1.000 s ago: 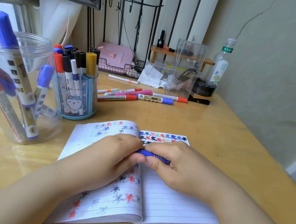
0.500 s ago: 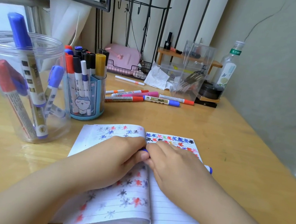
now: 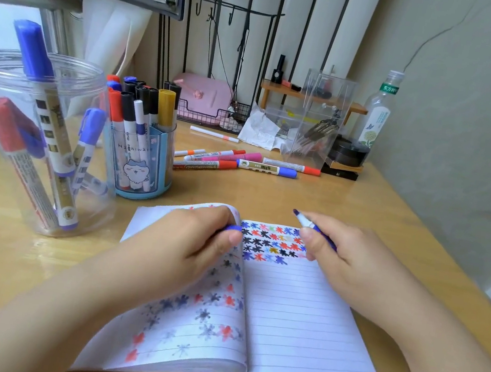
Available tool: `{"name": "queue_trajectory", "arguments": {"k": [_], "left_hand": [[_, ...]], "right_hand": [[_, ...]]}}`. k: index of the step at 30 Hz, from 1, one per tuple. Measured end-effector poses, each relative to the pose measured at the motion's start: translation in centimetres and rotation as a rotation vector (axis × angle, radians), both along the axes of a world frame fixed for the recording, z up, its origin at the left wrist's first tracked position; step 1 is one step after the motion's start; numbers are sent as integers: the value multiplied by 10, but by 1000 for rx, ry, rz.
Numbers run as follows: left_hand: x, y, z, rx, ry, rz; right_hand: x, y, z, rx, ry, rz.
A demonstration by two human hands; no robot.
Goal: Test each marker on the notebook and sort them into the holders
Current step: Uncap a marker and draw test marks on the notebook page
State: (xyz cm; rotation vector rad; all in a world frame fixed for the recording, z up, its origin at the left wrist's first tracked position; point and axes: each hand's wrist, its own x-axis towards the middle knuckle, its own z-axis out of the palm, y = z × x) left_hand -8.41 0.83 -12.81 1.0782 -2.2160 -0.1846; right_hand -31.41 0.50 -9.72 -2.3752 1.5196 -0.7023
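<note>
Blue ink is showing on the bared tip of the marker [image 3: 314, 229], which the right hand [image 3: 345, 256] is gripping above the notebook [image 3: 307, 317], tip pointing up and away, likely readying a test stroke. The left hand [image 3: 196, 242] is pinching the blue cap [image 3: 232, 228] while resting on the left page, probably keeping it flat. Untested markers [image 3: 241, 162] are lying beyond; the jar [image 3: 35, 146] and blue holder [image 3: 141, 156] are standing left, both holding markers.
</note>
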Motion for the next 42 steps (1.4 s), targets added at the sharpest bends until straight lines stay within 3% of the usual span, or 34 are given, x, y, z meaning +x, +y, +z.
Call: {"name": "queue_trajectory", "arguments": {"k": [4, 9, 14, 26, 31, 35, 42], "left_hand": [[-6, 0, -3, -23, -39, -32], [-5, 1, -6, 33, -93, -123], [-6, 1, -6, 15, -110, -55], [-10, 4, -10, 21, -128, -109], [-11, 4, -12, 32, -156, -121], [-9, 1, -13, 38, -141, -92], [-12, 0, -15, 53, -131, -102]], "right_hand": [[-7, -3, -2, 199, -157, -37], [-4, -4, -1, 294, -754, -42], [-5, -10, -5, 640, -1203, 3], [6, -15, -23, 261, -655, -282], [6, -9, -43, 180, -724, -339], [4, -12, -46, 122, -575, -308], [1, -16, -50, 172, -544, -284]]}}
